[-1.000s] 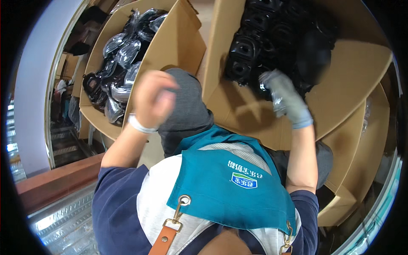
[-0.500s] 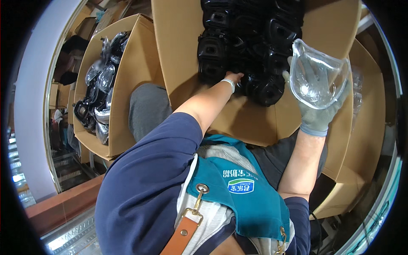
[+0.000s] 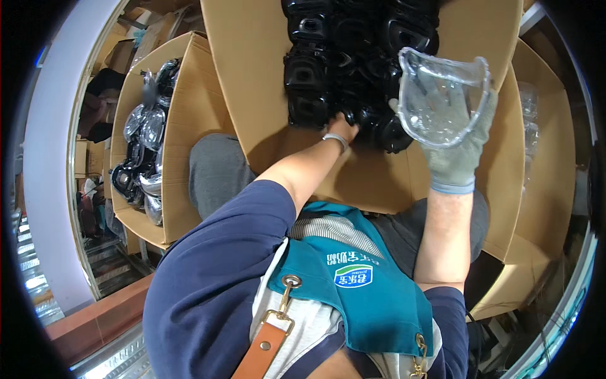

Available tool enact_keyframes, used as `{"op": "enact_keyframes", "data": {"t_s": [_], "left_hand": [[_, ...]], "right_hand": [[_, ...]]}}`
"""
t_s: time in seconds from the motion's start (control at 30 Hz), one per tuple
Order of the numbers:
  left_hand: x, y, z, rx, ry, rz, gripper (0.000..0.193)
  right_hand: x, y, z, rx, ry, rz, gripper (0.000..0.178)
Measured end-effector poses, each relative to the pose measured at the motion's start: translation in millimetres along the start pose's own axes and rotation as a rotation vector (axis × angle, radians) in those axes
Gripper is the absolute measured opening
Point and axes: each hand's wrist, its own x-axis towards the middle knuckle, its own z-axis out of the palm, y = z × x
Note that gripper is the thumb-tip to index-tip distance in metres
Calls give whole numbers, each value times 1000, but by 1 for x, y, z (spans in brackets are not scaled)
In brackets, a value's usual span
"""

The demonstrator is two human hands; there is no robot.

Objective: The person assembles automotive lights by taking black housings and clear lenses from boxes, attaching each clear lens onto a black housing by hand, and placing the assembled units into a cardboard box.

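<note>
My right hand (image 3: 459,142), in a grey-green work glove, holds up a clear curved plastic visor (image 3: 434,134) at the right of the big carton. The glove's fingers show through the transparent shell. Bare but for a pale band at the wrist, my left hand (image 3: 341,129) reaches down into the carton. Its fingers close at the near edge of the stacked black plastic mask frames (image 3: 307,76), on one black mask frame (image 3: 349,114). The fingertips are partly hidden among the dark pieces.
The large open cardboard carton (image 3: 252,82) stands in front of me, between my knees. At the left, another carton (image 3: 196,114) holds black and clear visor pieces (image 3: 151,129). A further carton (image 3: 546,158) on the right has clear plastic pieces (image 3: 529,136) inside.
My right hand has moved left with the visor, which is now turned more upright. My left hand has drawn slightly back toward me at the black pieces. The whole view has shifted a little.
</note>
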Motion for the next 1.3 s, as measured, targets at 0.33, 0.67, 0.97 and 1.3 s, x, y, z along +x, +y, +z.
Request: {"op": "enact_keyframes", "data": {"t_s": [0.33,0.67,0.97,1.3], "left_hand": [[-36,32,-52,-285,-12,19,69],[-159,101,-265,432,460,1075,22],[-190,121,-244,151,278,1241,54],[-189,85,-191,-616,59,676,87]], "right_hand": [[2,4,2,-50,36,6,75],[6,57,-23,-543,-100,284,52],[-6,118,-11,-404,-220,184,54],[-15,110,4,-466,-1,-6,67]]}}
